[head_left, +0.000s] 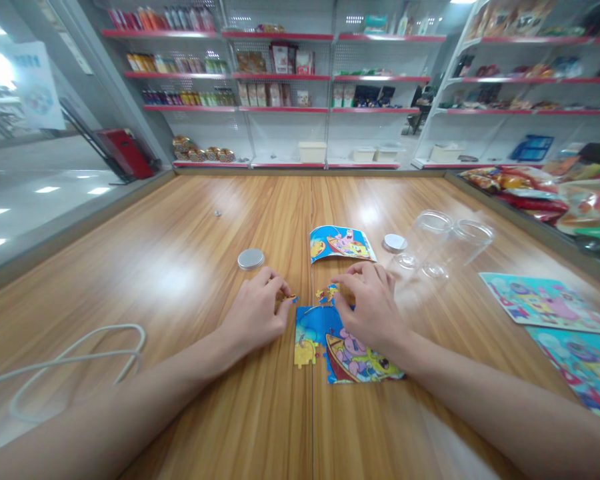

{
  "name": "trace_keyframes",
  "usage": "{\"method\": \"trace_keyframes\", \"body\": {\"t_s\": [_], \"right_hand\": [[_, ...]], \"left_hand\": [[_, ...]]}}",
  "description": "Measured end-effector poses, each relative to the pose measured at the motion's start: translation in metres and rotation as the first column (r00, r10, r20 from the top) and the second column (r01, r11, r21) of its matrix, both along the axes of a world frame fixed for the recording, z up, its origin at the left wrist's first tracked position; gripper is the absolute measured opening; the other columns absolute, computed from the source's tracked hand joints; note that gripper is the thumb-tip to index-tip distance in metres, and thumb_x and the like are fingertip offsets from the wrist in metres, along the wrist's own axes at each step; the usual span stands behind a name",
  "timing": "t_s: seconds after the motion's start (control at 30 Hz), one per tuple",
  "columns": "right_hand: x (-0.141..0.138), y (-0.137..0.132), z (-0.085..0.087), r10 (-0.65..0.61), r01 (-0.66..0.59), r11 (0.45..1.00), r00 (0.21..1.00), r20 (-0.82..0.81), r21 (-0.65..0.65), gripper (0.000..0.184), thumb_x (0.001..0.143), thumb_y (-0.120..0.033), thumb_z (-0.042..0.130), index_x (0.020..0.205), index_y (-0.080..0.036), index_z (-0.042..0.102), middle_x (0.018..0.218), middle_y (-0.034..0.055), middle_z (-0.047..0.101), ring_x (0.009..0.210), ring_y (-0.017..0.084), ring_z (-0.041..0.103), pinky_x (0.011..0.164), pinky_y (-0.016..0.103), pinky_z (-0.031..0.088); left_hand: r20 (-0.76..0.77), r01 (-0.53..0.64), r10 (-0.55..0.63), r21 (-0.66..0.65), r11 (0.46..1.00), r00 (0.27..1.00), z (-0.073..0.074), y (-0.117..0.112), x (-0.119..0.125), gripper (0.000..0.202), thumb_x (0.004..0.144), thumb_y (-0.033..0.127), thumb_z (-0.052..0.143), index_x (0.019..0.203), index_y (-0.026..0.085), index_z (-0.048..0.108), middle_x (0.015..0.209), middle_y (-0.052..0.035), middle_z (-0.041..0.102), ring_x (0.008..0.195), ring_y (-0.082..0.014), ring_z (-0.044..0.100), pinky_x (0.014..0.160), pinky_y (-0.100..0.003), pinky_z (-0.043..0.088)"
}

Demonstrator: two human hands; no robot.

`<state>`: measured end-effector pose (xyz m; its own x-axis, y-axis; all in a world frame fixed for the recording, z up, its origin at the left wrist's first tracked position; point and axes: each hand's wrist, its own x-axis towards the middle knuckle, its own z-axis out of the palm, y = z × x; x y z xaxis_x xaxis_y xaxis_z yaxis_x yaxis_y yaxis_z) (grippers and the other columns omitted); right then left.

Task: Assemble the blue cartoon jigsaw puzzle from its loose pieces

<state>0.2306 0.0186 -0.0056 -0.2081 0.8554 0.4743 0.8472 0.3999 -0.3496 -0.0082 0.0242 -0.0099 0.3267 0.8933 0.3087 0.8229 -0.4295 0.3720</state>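
A partly assembled jigsaw puzzle (353, 353) with a cartoon boat scene lies flat on the wooden table, gaps along its lower left. Beyond its upper left corner, my left hand (257, 307) pinches a small puzzle piece (294, 299) between thumb and fingers. My right hand (373, 303) reaches over the puzzle's upper right part and hides some of it. Its thumb and index finger close around another blue and yellow puzzle piece (332, 291). Just left of that piece lies a loose yellow and red one (321, 295). Farther back is a curled picture card (341, 244) showing the same scene.
Two round lids (251, 259) (395, 243) lie on the table. Clear plastic jars (433, 243) stand to the right, near two cartoon picture boards (550, 302). A white cable (80, 360) loops at left. Snack packets (525, 190) fill the right edge; stocked shelves (280, 77) rise behind.
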Motion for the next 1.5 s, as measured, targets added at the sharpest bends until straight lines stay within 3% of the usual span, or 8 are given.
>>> {"method": "trace_keyframes", "body": {"t_s": [0.13,0.27,0.5,0.63,0.8,0.9,1.1,1.5], "right_hand": [[-0.002,-0.001,0.002,0.031,-0.031,0.999,0.999,-0.032,0.013,0.022,0.09,-0.023,0.061,0.107,-0.023,0.075,0.113,0.0113,0.059,0.113,0.03,0.05,0.1,0.048,0.034],[-0.004,-0.004,0.007,0.146,-0.145,0.989,0.987,-0.075,0.019,0.02,0.092,-0.026,0.062,0.107,-0.022,0.074,0.109,0.0098,0.061,0.111,0.027,0.052,0.101,0.048,0.036],[-0.005,-0.009,0.009,0.431,-0.433,0.901,0.889,-0.155,0.025,0.017,0.094,-0.037,0.066,0.098,-0.022,0.073,0.104,0.0078,0.062,0.104,0.023,0.054,0.094,0.042,0.044],[-0.002,-0.01,0.012,0.495,-0.499,0.866,0.845,-0.201,0.034,0.015,0.096,-0.028,0.06,0.087,-0.02,0.069,0.101,0.0072,0.06,0.099,0.022,0.053,0.09,0.041,0.044],[0.004,-0.012,0.018,0.608,-0.62,0.783,0.78,-0.147,-0.047,0.013,0.089,-0.021,0.057,0.079,-0.019,0.064,0.107,0.0081,0.057,0.105,0.024,0.051,0.094,0.044,0.042],[0.003,-0.014,0.019,0.622,-0.623,0.774,0.782,-0.047,-0.114,0.01,0.084,-0.021,0.062,0.075,-0.019,0.064,0.109,0.0078,0.056,0.108,0.025,0.049,0.095,0.046,0.04],[0.0,-0.017,0.019,0.584,-0.575,0.811,0.808,0.085,-0.105,0.007,0.081,-0.022,0.065,0.074,-0.019,0.066,0.11,0.0088,0.055,0.108,0.027,0.048,0.096,0.048,0.039],[-0.001,-0.017,0.018,0.559,-0.553,0.829,0.823,0.1,-0.083,0.008,0.08,-0.019,0.064,0.072,-0.019,0.065,0.109,0.0092,0.055,0.109,0.027,0.049,0.096,0.047,0.039]], "left_hand": [[0.0,0.023,-0.023,-0.006,1.0,1.0,-0.002,0.003,-0.002,0.004,0.088,0.021,0.061,0.087,0.017,0.062,0.1,-0.0084,0.061,0.09,-0.0235,0.06,0.08,-0.04,0.051],[0.066,0.067,-0.066,-0.011,0.998,0.996,-0.002,0.001,0.0,0.007,0.091,0.022,0.061,0.085,0.018,0.06,0.084,-0.0032,0.065,0.079,-0.0193,0.062,0.072,-0.035,0.046],[0.184,0.288,-0.336,0.244,0.926,0.924,0.01,-0.016,0.007,0.01,0.096,0.028,0.063,0.088,0.021,0.065,0.083,-0.0013,0.073,0.076,-0.0156,0.064,0.077,-0.036,0.044],[0.255,0.408,-0.435,0.152,0.9,0.864,0.014,-0.016,0.006,0.009,0.095,0.028,0.063,0.092,0.021,0.067,0.084,-0.0047,0.072,0.08,-0.018,0.062,0.074,-0.035,0.049],[0.174,0.532,-0.53,0.041,0.846,0.83,0.017,-0.016,0.005,0.014,0.091,0.018,0.059,0.104,0.021,0.065,0.111,-0.0081,0.07,0.107,-0.0231,0.061,0.096,-0.042,0.05],[0.067,0.558,-0.556,-0.006,0.83,0.828,0.016,-0.017,0.007,0.023,0.088,0.017,0.059,0.109,0.023,0.065,0.12,-0.0081,0.068,0.119,-0.0265,0.057,0.104,-0.046,0.046],[0.018,0.555,-0.555,0.006,0.832,0.831,0.017,-0.017,0.008,0.025,0.088,0.022,0.061,0.113,0.024,0.065,0.122,-0.0089,0.068,0.124,-0.0279,0.056,0.107,-0.047,0.046],[-0.062,0.574,-0.578,-0.066,0.816,0.814,0.021,-0.016,0.008,0.024,0.091,0.028,0.058,0.114,0.023,0.063,0.128,-0.0107,0.062,0.127,-0.0301,0.049,0.111,-0.049,0.042]]}}
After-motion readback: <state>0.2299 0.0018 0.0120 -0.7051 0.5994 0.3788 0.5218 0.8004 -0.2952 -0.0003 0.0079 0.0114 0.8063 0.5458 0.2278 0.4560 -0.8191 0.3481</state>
